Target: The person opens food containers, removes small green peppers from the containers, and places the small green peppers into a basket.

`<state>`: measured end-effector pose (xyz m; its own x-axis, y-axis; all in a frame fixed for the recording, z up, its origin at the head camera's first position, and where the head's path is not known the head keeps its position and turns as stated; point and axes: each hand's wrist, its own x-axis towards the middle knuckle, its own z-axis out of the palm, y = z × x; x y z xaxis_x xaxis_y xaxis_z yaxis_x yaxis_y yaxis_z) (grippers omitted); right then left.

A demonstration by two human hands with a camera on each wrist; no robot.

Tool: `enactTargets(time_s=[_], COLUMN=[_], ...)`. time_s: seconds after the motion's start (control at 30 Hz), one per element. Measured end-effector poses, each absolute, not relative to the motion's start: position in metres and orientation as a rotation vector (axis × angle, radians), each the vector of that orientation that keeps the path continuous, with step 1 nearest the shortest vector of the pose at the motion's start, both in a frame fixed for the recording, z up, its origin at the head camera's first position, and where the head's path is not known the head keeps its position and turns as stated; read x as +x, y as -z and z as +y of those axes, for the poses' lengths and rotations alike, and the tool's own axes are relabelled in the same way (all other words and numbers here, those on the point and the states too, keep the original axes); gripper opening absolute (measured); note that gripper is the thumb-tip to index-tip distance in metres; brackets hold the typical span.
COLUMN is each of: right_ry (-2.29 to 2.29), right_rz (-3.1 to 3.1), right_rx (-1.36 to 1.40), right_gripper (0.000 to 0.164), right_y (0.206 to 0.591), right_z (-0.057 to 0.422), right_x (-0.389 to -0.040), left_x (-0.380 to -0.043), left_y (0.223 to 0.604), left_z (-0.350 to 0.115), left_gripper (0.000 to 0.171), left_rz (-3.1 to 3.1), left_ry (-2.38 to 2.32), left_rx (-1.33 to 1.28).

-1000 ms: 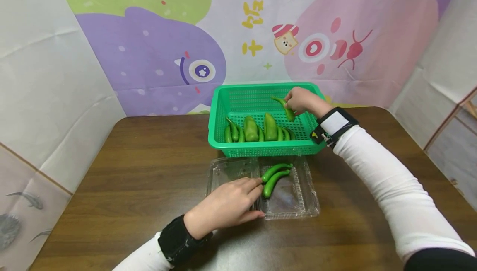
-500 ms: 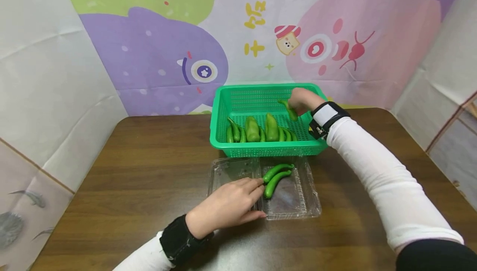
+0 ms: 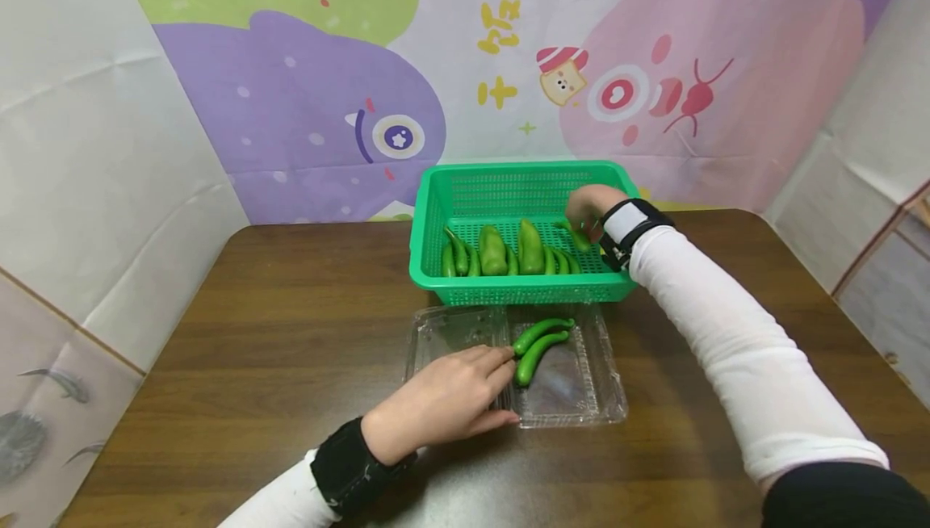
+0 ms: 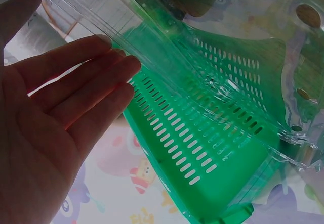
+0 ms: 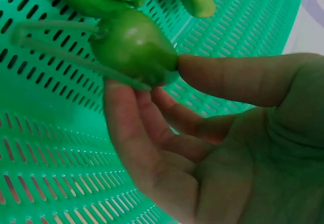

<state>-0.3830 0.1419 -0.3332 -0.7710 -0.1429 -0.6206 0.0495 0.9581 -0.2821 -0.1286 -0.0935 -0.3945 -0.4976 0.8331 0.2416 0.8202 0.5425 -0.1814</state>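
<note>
My right hand (image 3: 590, 207) reaches down into the green basket (image 3: 465, 295). Between thumb and fingers it pinches a green pepper (image 5: 134, 47), whose stem points left in the right wrist view. In the head view that hand partly covers this pepper (image 3: 580, 239). Palm down, my left hand (image 3: 446, 399) lies over the middle of a clear plastic clamshell box (image 3: 606, 391). Its fingers are nearly straight, with the fingertips (image 4: 129, 64) at the plastic edge in the left wrist view. Two slim green peppers (image 3: 536, 358) lie in the box's right half, beside those fingertips.
Several green peppers stand along the basket's near side, among them two thicker ones (image 3: 531, 247). The basket sits at the back of the brown wooden table (image 3: 291, 350), just behind the box. A printed cloth (image 3: 501, 132) hangs behind the table.
My right hand has lowered the pepper deeper into the right part of the basket, its wrist bending downward. The left hand and the box have stayed in place.
</note>
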Motion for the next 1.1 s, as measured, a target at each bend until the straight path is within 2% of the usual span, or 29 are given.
enactTargets(time_s=[0.13, 0.27, 0.43, 0.7, 0.9, 1.1], right_ry=[0.321, 0.208, -0.035, 0.190, 0.196, 0.189], right_rz=[2.366, 2.324, 2.263, 2.157, 2.161, 2.161], right_rx=[-0.078, -0.126, -0.245, -0.071, -0.042, -0.029], right_gripper=[0.047, 0.046, 0.035, 0.039, 0.032, 0.033], right_y=[0.335, 0.337, 0.338, 0.341, 0.343, 0.343], right_z=[0.143, 0.145, 0.150, 0.157, 0.158, 0.157], right_x=[-0.386, -0.393, -0.400, -0.394, -0.389, -0.390], left_x=[-0.128, -0.128, -0.129, -0.129, -0.129, -0.128], left_y=[0.395, 0.395, 0.394, 0.394, 0.394, 0.395], left_z=[-0.093, -0.093, -0.093, -0.093, -0.093, -0.094], left_gripper=[0.060, 0.059, 0.059, 0.060, 0.060, 0.059], left_rz=[-2.492, -2.491, -2.480, -2.480, -2.480, -2.469], left_ry=[-0.067, -0.064, -0.059, -0.064, -0.058, -0.057], left_rx=[-1.373, -1.375, -1.377, -1.377, -1.383, -1.377])
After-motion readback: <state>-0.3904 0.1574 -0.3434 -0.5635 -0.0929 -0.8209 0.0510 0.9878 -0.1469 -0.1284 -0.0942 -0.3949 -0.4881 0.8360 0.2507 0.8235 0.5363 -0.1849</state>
